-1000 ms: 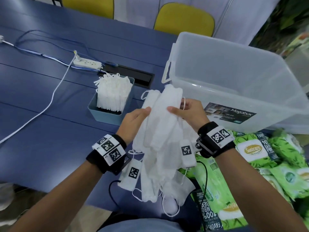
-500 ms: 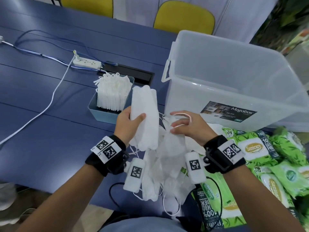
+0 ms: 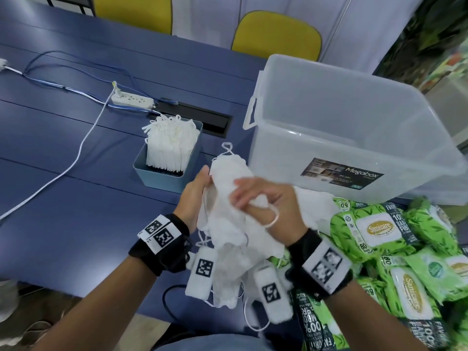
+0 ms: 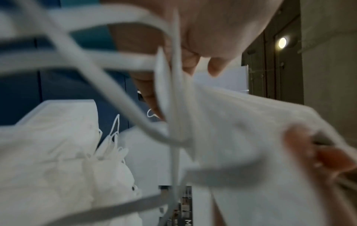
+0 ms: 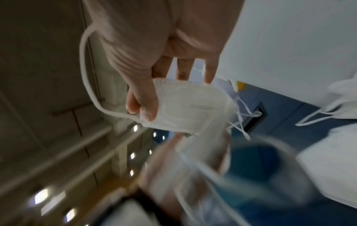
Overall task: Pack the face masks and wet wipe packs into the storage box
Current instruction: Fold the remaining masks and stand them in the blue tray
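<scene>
The blue worktop [image 3: 76,198] lies bare across its left and near-left parts, crossed only by a white cable [image 3: 63,171] running to a power strip [image 3: 133,100]; its near edge runs under the forearms. The clear box [image 3: 354,138] stands at the right, open at the top, with nothing plainly seen inside; its near wall is just beyond the hands. Green wipe packs [image 3: 395,249] lie heaped at the near right corner, touching the box's foot. A small blue tray [image 3: 162,173] left of the box holds a dense upright stack of white masks [image 3: 172,148]. Between tray and box, both hands hold a loose bundle of masks [image 3: 228,219] above the worktop's near edge, ear loops dangling. The left hand [image 3: 195,198] has its grip closed on the bundle's left side. The right hand [image 3: 268,206] pinches one folded mask [image 5: 185,107] between thumb and fingers, a loop hooked round a finger.
</scene>
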Tool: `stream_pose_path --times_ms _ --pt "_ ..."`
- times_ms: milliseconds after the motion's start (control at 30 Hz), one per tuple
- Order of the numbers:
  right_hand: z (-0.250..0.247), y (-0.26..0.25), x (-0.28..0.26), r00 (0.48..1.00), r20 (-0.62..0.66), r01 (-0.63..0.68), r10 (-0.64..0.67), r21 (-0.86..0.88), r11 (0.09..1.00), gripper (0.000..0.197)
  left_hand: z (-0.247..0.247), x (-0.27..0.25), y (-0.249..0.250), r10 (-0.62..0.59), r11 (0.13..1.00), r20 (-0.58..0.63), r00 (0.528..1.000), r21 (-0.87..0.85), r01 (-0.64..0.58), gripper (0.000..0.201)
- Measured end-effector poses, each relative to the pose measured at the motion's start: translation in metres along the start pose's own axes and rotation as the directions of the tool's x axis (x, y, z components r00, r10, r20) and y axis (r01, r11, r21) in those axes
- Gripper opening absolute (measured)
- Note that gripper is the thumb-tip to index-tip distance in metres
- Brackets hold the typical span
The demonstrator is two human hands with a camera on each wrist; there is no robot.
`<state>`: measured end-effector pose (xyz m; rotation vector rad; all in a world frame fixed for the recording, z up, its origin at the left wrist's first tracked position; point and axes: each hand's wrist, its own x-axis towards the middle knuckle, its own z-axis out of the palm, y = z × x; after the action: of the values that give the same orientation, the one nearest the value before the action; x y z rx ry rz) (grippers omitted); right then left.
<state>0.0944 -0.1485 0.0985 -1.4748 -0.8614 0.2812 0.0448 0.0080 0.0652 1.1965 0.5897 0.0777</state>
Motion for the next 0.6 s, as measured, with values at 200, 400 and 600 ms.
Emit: stream_pose_path --times_ms 200,400,600 --pt "0.019 0.017 -0.035 0.975 0.194 -0.074 0.111 -0.190 0.979 0.008 0.000 -0.002 0.002 0.119 0.989 -0.115 0.986 0.100 -0.108 0.012" --pt "0.000 0.014 -0.026 0.980 0.012 -0.199 0.200 -0.078 0.977 0.054 -0.015 -0.006 -0.005 0.276 0.945 -0.077 0.958 0.202 -0.256 0.027" --pt "0.017 0.030 -0.001 0.847 -0.081 -0.523 0.525 0.038 0.851 0.042 -0.011 -0.013 -0.021 0.341 0.932 0.037 0.939 0.114 -0.343 0.089"
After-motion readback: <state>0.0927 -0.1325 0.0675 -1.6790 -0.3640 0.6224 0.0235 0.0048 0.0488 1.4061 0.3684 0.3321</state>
